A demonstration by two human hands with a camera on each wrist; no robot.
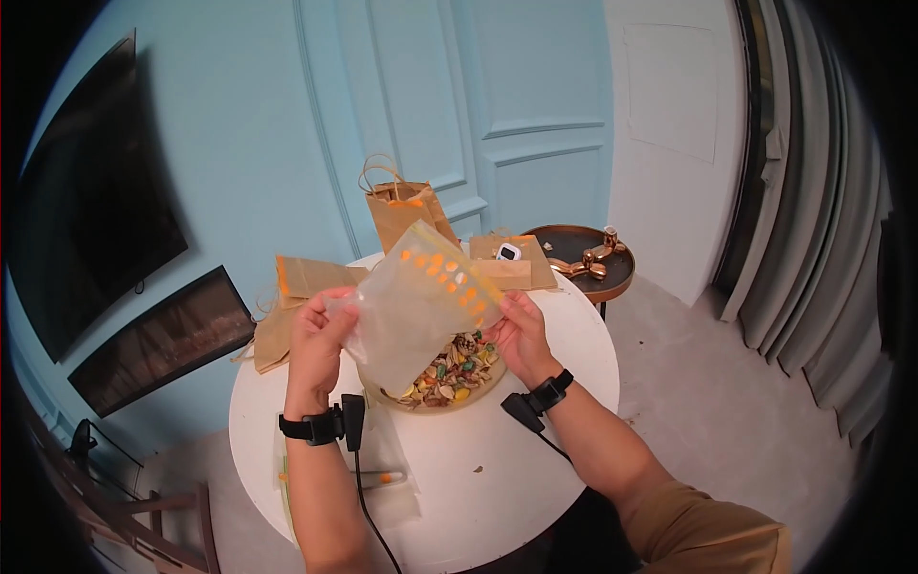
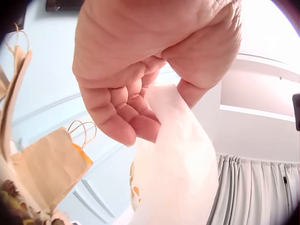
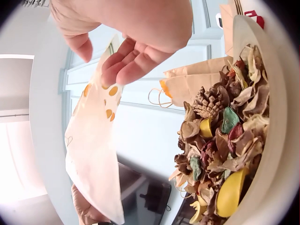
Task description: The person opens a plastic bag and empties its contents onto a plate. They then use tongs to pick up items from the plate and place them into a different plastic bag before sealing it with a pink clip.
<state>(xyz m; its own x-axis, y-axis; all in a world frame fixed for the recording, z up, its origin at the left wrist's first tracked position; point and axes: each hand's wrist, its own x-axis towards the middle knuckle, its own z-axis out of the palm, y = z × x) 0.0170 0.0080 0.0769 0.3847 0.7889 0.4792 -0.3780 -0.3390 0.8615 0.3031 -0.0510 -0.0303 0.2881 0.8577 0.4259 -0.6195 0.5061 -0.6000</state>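
A translucent plastic bag [image 1: 402, 306] with a zip edge and a pattern of orange spots is held up between both hands. My left hand [image 1: 323, 337] pinches its left side, where the film bunches between thumb and fingers. My right hand [image 1: 521, 335] holds the bag at the right end of the zip edge; in the right wrist view its fingertips [image 3: 125, 75] lie against the spotted film. Behind and below the bag, partly hidden by it, stands a round bowl [image 1: 435, 411] of potpourri [image 3: 220, 136], with dried petals, a pine cone and yellow and green pieces.
The bowl stands on a round white table [image 1: 535, 478]. Brown paper bags [image 1: 406, 215] line its far side, with a small white device [image 1: 509, 252] at the back right. A clear pouch [image 1: 392, 450] and a pen-like item [image 1: 382, 477] lie near the left forearm. Behind is a dark side table [image 1: 612, 273].
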